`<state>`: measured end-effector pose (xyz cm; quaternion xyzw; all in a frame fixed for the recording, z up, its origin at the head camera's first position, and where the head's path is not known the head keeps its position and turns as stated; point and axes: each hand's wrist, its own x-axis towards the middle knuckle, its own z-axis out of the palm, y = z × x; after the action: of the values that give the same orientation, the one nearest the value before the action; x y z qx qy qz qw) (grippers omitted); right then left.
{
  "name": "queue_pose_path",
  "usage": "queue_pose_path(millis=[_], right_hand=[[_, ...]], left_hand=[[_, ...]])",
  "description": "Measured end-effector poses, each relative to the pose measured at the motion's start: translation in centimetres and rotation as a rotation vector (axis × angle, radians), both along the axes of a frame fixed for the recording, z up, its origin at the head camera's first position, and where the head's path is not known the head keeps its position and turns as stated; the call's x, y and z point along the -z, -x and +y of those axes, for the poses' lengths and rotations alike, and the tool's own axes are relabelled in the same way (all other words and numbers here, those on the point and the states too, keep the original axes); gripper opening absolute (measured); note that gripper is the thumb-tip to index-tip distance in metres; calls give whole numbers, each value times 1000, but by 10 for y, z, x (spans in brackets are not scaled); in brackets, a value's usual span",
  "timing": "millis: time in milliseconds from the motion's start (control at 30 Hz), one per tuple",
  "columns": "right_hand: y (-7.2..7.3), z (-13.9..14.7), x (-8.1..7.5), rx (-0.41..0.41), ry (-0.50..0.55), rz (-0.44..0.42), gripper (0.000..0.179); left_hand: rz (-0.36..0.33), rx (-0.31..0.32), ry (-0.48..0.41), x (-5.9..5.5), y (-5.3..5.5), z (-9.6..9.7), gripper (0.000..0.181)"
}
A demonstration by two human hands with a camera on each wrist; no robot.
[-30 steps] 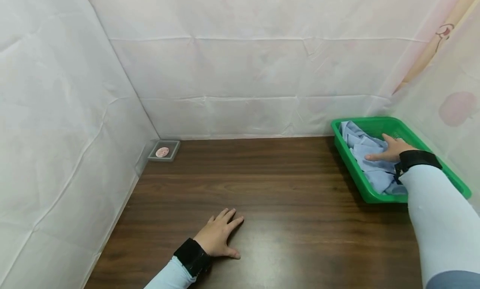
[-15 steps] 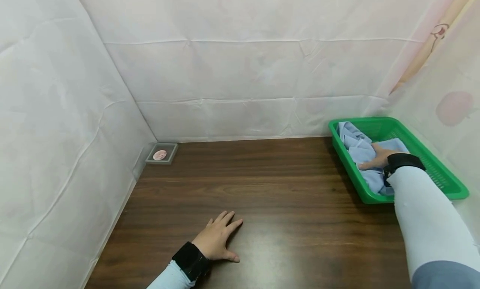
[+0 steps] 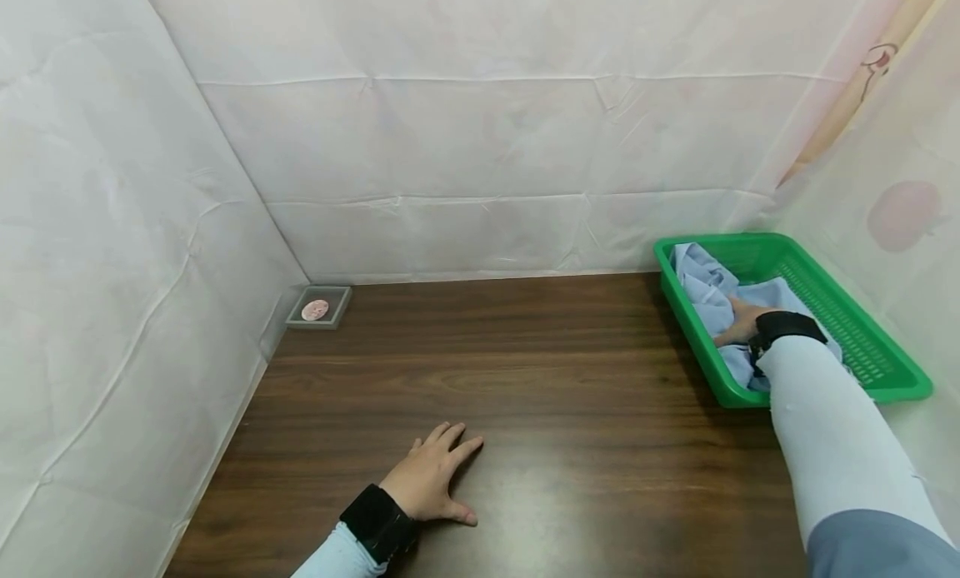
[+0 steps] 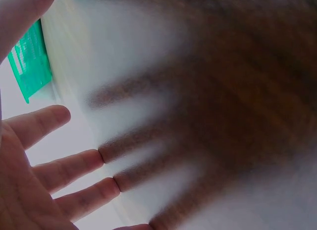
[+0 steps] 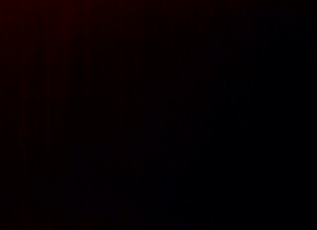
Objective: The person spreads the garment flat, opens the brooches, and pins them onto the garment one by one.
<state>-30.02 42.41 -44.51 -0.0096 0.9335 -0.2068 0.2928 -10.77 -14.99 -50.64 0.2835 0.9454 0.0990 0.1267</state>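
In the head view, a light blue cloth (image 3: 705,278) lies bunched in a green plastic basket (image 3: 892,370) at the back right. My right hand (image 3: 742,320) reaches down into it, thumb toward the basket's left wall, fingertips hidden among the folds. Whether those fingers grip the fabric I cannot tell. The right wrist view is almost wholly dark. My left hand (image 3: 429,478) rests spread on the brown tabletop (image 3: 540,370) at the front, holding nothing. Its straight fingers (image 4: 69,170) meet their reflection on the glossy surface in the left wrist view.
A small grey square tray (image 3: 341,307) sits at the back left corner with a round pink patterned piece (image 3: 315,310) in it. White sheeting (image 3: 465,137) walls the table at the back and on both sides. The basket stands close against the right wall.
My right hand has sunk from above the cloth into its folds and shifted left, and cloth now shows bunched to the right of the hand. The left hand stays in place.
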Motion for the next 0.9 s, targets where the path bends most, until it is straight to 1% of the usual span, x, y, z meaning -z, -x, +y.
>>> queue_pose_path(millis=[100, 200, 267, 300, 400, 467, 600, 667, 833, 900], right_hand=[[0, -2, 0, 6, -3, -18, 118], [-1, -5, -4, 21, -23, -35, 114], [-3, -6, -8, 17, -40, -33, 113], [-4, -8, -11, 17, -49, -28, 111], [-3, -6, -10, -9, -67, 6, 107], [0, -3, -7, -25, -88, 35, 106], [5, 4, 1, -25, -99, 64, 108], [5, 5, 2, -20, -103, 83, 104], [-3, -3, -6, -22, -117, 127, 87], [-5, -7, -10, -31, -116, 134, 84]], left_hand=[[-6, 0, -2, -1, 0, 0, 107], [-13, -4, -10, -2, 0, 1, 107], [-11, -7, -18, -3, 1, 2, 107], [-9, -8, -21, -3, 1, 2, 106], [-4, -13, -30, -3, 2, 2, 106], [2, -12, -31, -2, 3, 2, 106], [10, -10, -34, -1, 3, 2, 106], [9, -12, -35, -1, 3, 2, 106], [4, -15, -41, -1, 2, 1, 105], [3, -20, -45, 0, 2, 1, 104]])
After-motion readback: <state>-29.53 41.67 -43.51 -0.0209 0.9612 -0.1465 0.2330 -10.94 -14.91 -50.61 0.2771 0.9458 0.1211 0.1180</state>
